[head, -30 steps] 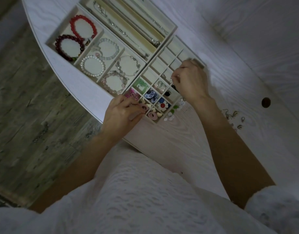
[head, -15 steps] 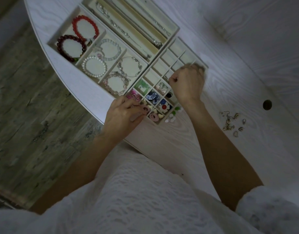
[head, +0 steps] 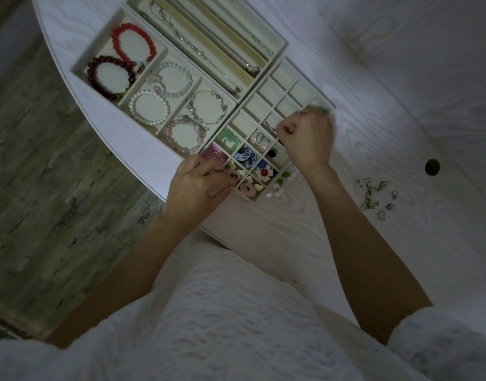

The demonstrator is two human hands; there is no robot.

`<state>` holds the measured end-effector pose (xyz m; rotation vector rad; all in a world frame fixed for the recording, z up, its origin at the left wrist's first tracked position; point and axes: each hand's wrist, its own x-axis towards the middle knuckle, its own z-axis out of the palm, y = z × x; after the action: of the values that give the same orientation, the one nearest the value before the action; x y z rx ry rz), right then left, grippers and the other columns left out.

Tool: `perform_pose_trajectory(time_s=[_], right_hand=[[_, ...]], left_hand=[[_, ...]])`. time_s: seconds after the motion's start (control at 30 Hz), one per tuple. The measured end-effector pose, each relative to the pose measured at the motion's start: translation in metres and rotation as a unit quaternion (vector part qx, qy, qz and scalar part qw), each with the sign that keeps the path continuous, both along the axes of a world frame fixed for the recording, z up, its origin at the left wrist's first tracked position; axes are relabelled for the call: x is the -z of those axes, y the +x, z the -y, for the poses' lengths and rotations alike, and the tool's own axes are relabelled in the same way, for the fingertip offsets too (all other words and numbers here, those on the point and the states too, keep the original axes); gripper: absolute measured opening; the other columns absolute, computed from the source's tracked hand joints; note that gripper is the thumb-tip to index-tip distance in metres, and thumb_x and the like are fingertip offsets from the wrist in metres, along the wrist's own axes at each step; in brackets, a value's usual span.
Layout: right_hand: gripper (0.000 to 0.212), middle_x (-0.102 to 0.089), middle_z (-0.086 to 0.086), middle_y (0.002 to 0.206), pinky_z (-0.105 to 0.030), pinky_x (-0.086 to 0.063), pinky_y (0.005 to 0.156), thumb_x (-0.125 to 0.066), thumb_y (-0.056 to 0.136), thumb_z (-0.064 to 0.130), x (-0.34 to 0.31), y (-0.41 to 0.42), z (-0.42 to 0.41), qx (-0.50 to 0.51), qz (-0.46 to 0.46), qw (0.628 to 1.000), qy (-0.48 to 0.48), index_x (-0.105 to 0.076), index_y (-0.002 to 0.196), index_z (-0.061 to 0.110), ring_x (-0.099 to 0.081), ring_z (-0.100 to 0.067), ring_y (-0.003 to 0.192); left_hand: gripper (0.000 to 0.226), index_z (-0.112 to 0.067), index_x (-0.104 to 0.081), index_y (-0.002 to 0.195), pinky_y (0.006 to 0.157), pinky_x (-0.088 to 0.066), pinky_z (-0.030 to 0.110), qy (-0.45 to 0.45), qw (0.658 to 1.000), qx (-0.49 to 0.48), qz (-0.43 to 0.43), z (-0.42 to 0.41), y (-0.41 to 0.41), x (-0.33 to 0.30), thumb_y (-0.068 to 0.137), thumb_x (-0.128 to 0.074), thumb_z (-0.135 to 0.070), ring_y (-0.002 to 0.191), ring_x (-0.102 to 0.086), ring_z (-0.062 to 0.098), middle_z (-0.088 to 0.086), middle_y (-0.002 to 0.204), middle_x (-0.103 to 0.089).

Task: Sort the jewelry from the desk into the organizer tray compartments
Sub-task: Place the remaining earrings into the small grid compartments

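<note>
She is partway through the earring step. Her right hand (head: 305,141) hovers over the small-grid earring tray (head: 280,104), fingers curled in a pinch on a thin metal earring (head: 270,127) that hangs above a middle cell, just beyond the one that already holds a silver pair. It looks to me like she is about to lower it in; whether it touches the cell floor yet, I cannot tell.

Her left hand (head: 197,185) rests on the near corner of that tray, fingers curled over the rim beside the pink pieces, steadying it by the look of things. I cannot see that it holds any loose item.

The near cells are filled already: green, blue-and-white, a red-centred flower, cream hearts. The far cells stand bare. The bracelet tray (head: 79,68) beside it holds its beaded bracelets, and the long necklace tray (head: 280,48) has chains laid in its channels.

What is left lies on the desk (head: 373,111): a small heap of loose hook earrings (head: 376,198), well apart to her right, and a few white and green bits against the tray's near edge.

Next, I judge, she needs to let go over the cell, then reach right for another from the heap, a fine pinch since the hooks look tangled.
</note>
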<state>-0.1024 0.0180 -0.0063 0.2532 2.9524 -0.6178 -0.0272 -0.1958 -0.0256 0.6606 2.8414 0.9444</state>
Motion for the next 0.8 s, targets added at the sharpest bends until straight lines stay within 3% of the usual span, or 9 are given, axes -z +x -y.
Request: perform_pose_trajectory(time_s=[0.17,0.4,0.5,0.63,0.7,0.8], right_hand=[[0.013,-0.067,0.0,0.071,-0.018,-0.04,0.06,-0.065,0.084,0.013,-0.001,-0.003,0.003,-0.002,0.02,0.999,0.029,-0.074,0.075,0.012,-0.055,-0.009,0.066],[0.01,-0.069,-0.002,0.078,-0.027,-0.05,0.069,-0.066,0.082,0.011,0.004,-0.004,0.001,-0.03,0.0,0.999,0.027,-0.076,0.081,0.012,-0.061,-0.017,0.075],[0.014,-0.068,-0.001,0.074,-0.025,-0.05,0.065,-0.064,0.081,0.009,0.001,-0.004,0.001,-0.033,-0.004,0.999,0.017,-0.076,0.075,0.013,-0.06,-0.016,0.071],[0.019,-0.064,0.001,0.073,-0.009,-0.031,0.051,-0.061,0.089,0.023,-0.016,0.012,-0.012,0.052,-0.047,0.997,-0.014,-0.073,0.08,0.012,-0.05,-0.006,0.055],[0.024,-0.058,-0.001,0.068,-0.01,-0.026,0.049,-0.058,0.091,0.025,-0.028,0.036,-0.03,0.132,-0.095,0.986,-0.036,-0.07,0.078,0.009,-0.042,-0.008,0.052],[0.019,-0.055,-0.001,0.07,-0.019,-0.029,0.057,-0.058,0.09,0.019,-0.034,0.087,-0.055,0.188,-0.121,0.974,-0.048,-0.07,0.084,0.006,-0.048,-0.016,0.061]], left_hand=[[0.024,-0.02,-0.078,0.088,0.075,-0.028,0.023,0.002,1.0,0.0,-0.005,0.0,0.0,0.001,0.084,-0.059,-0.035,0.085,-0.044,0.017,0.001,0.093,-0.069],[0.024,-0.021,-0.077,0.089,0.075,-0.029,0.022,0.007,1.0,0.003,-0.006,0.001,0.0,0.004,0.084,-0.06,-0.036,0.085,-0.044,0.017,0.001,0.093,-0.069],[0.025,-0.019,-0.077,0.089,0.074,-0.03,0.024,0.007,1.0,0.004,-0.004,0.001,0.0,0.002,0.084,-0.059,-0.035,0.084,-0.045,0.018,0.002,0.093,-0.069],[0.023,-0.017,-0.076,0.091,0.073,-0.032,0.025,-0.004,1.0,0.006,-0.015,0.001,-0.001,0.0,0.084,-0.059,-0.032,0.084,-0.044,0.018,0.003,0.093,-0.068],[0.023,-0.017,-0.076,0.091,0.073,-0.035,0.027,-0.003,1.0,0.01,-0.024,-0.001,-0.002,-0.002,0.086,-0.059,-0.031,0.085,-0.045,0.018,0.003,0.092,-0.067],[0.021,-0.017,-0.075,0.088,0.072,-0.041,0.033,-0.002,0.999,0.03,-0.028,-0.009,-0.004,-0.004,0.085,-0.06,-0.032,0.086,-0.049,0.021,0.002,0.091,-0.067]])
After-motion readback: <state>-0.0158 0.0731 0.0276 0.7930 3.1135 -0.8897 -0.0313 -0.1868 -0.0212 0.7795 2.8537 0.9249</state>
